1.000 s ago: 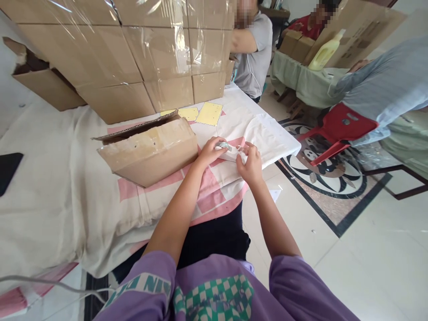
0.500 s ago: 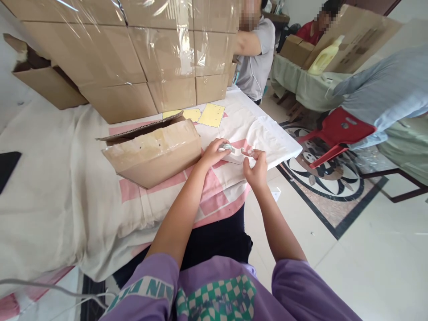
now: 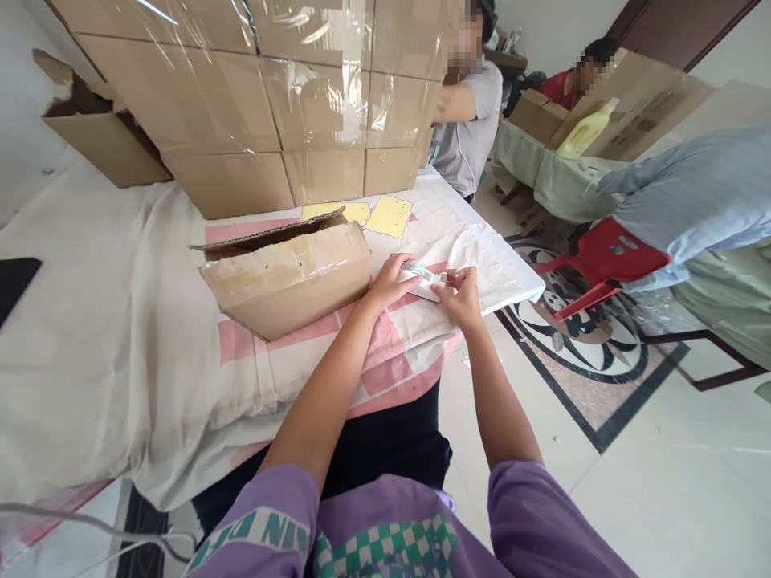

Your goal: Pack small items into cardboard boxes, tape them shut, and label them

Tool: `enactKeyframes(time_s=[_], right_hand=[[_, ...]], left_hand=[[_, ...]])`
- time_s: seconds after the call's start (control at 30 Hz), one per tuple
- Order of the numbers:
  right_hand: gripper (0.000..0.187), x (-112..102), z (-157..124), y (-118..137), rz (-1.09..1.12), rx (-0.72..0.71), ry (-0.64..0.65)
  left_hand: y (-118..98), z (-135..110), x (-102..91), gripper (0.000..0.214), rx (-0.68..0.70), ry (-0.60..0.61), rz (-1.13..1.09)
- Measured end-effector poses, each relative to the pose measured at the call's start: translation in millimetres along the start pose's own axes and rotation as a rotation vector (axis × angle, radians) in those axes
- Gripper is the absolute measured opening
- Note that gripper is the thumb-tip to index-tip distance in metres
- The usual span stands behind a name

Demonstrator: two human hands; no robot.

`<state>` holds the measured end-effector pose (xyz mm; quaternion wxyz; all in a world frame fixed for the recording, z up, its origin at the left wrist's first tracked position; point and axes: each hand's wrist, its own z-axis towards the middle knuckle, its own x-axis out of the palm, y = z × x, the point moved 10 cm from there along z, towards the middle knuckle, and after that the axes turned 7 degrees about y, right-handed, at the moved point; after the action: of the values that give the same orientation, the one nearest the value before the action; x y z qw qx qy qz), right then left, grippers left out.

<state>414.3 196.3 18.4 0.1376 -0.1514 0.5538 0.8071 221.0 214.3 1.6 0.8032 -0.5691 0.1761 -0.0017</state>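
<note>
Above the front right of the cloth, both my hands come together over a small white piece (image 3: 427,281) with a looped, greenish-grey part; its kind is too small to make out. My left hand (image 3: 391,281) is closed on the looped end, thumb across it. My right hand (image 3: 463,295) pinches the other end between thumb and fingers, near a small greyish tip. Under the hands is a flat white item (image 3: 423,294), partly hidden by the fingers. To the left of my left hand stands a cardboard box (image 3: 289,277) with its top flap raised.
Stacked, taped cartons (image 3: 325,112) rise at the back of the cloth-covered table (image 3: 162,321). Yellow cards (image 3: 390,217) lie before them. An open carton (image 3: 108,144) stands back left. Beyond the table's right edge are a red chair (image 3: 626,253) and several other people.
My right hand has moved closer to my left, and the white strip stretched between them is now less exposed. The whole view has shifted slightly.
</note>
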Motion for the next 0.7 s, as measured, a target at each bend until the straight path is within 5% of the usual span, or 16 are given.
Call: enactKeyframes(time_s=[0.27, 0.43, 0.57, 0.7], right_hand=[[0.045, -10.7, 11.2, 11.6, -0.13, 0.119, -0.268], [0.027, -60.7, -23.0, 15.2, 0.083, 0.074, -0.444], [0.025, -79.8, -45.1, 27.9, 0.273, 0.107, -0.322], [0.024, -68.3, -50.4, 90.6, 0.218, -0.045, -0.132]], left_hand=[[-3.7, -2.3, -0.3, 0.055, 0.029, -0.033, -0.046], [-17.2, -6.3, -2.4, 0.045, -0.031, -0.02, -0.084], [-56.7, -28.3, 1.3, 0.033, 0.044, 0.005, -0.059], [-114.7, -87.4, -15.7, 0.012, 0.237, -0.088, 0.076]])
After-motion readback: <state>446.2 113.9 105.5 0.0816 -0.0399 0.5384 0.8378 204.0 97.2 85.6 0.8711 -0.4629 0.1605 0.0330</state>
